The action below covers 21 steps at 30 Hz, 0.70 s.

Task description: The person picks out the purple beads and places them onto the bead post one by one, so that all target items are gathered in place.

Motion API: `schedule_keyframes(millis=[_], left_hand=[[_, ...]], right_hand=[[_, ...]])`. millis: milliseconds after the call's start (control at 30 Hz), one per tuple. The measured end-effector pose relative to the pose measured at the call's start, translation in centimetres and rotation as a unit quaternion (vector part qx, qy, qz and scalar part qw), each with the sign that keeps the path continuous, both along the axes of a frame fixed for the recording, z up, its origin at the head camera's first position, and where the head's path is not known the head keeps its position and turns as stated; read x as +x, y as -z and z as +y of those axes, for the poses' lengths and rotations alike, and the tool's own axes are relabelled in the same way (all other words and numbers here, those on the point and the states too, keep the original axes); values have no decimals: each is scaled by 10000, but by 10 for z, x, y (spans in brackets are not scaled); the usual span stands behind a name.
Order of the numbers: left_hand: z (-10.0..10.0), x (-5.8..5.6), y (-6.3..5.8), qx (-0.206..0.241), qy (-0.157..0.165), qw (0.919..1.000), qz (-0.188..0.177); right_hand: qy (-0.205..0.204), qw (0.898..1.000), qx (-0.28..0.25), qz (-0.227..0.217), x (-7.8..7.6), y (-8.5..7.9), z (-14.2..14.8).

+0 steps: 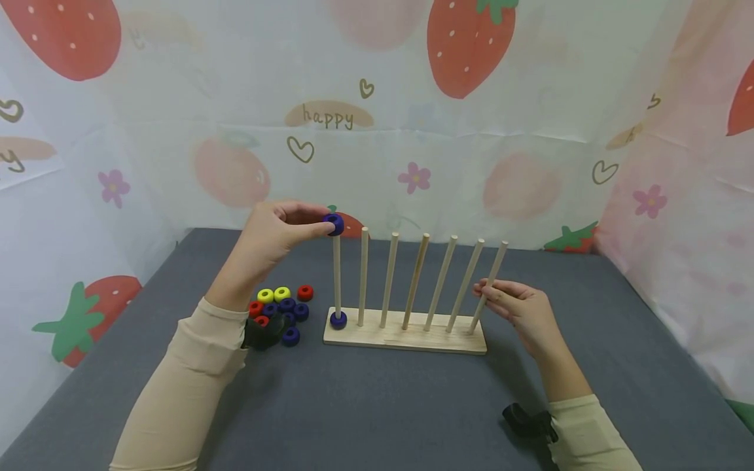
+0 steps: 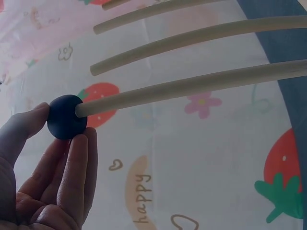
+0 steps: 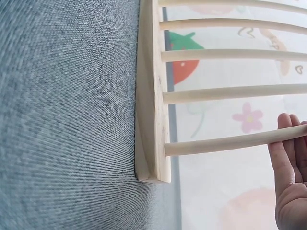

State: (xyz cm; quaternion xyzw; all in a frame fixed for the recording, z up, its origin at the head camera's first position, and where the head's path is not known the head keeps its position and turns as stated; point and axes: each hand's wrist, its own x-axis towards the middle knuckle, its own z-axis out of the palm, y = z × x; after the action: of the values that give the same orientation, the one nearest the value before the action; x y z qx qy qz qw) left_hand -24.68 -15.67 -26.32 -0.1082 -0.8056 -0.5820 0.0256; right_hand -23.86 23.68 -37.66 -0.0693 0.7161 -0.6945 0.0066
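My left hand (image 1: 271,239) pinches a blue ring bead (image 1: 334,224) between thumb and fingers at the top of the leftmost peg (image 1: 337,275). In the left wrist view the peg's tip meets the blue bead (image 2: 67,117). Another blue bead (image 1: 338,320) sits at the foot of that same peg. The wooden peg rack (image 1: 406,340) has several upright pegs in a row on a flat base. At the right end, my right hand (image 1: 521,311) holds the rightmost peg (image 1: 491,281) between thumb and fingers. The right wrist view shows these fingers (image 3: 283,158) against the peg.
Left of the rack, a loose cluster of beads lies on the grey table (image 1: 383,405): yellow beads (image 1: 282,294), red beads (image 1: 305,292) and blue beads (image 1: 290,337). The left forearm and its black wrist strap (image 1: 262,333) partly cover them. A printed curtain (image 1: 377,157) hangs behind.
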Motion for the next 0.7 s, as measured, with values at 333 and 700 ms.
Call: schedule_keyframes(millis=[333,700], left_hand=[[1,1,0,110,64,9999,62],[2,-1,3,-112,108,9999,42]], right_hand=[[36,10000,-57,-58,0,-2,-1],[-13,9998,-163,-57,1,-2,-1]])
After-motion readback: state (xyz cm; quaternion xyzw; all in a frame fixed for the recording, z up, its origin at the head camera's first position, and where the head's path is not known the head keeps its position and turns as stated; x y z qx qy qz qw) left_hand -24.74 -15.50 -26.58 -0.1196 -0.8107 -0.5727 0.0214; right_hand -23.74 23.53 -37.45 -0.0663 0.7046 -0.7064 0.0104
